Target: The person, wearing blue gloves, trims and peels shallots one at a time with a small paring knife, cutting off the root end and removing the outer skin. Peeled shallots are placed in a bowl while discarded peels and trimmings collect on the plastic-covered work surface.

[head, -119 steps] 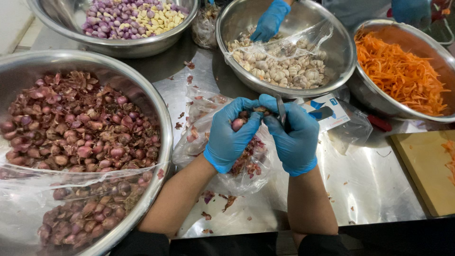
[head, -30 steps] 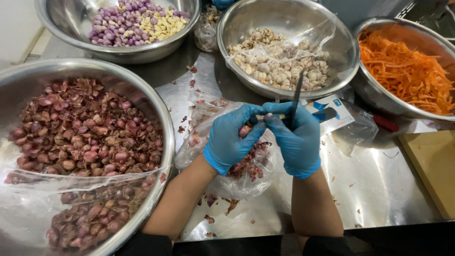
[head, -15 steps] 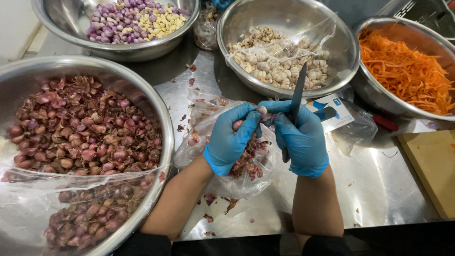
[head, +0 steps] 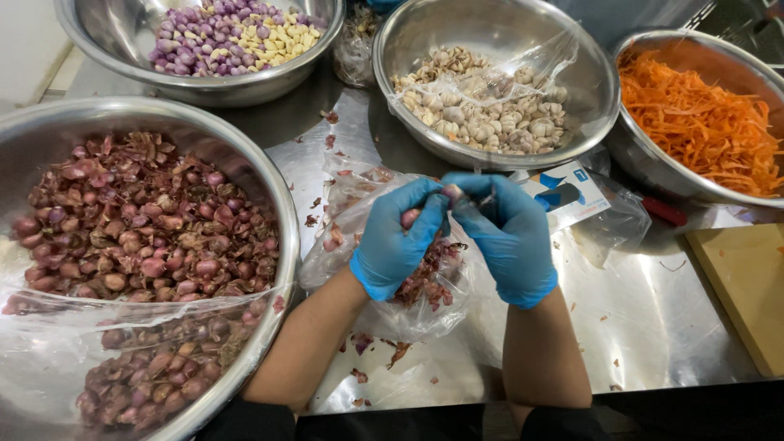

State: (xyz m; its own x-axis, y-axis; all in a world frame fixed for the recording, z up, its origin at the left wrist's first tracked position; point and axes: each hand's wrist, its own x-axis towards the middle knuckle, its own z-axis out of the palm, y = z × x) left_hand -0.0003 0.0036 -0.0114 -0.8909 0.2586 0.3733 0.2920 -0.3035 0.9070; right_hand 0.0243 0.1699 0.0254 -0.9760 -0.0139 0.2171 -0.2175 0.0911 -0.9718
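Head view: shallot [head: 411,217] half hidden between left hand [head: 398,238], right hand [head: 508,237].

Bright, sharp, glare on steel

Small reddish shallot [head: 411,218], pinched, half-hidden.

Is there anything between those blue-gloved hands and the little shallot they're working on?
Nothing visible. The left hand holds the shallot directly in its gloved fingers, and the right hand touches it from the other side, above the clear plastic bag of peels.
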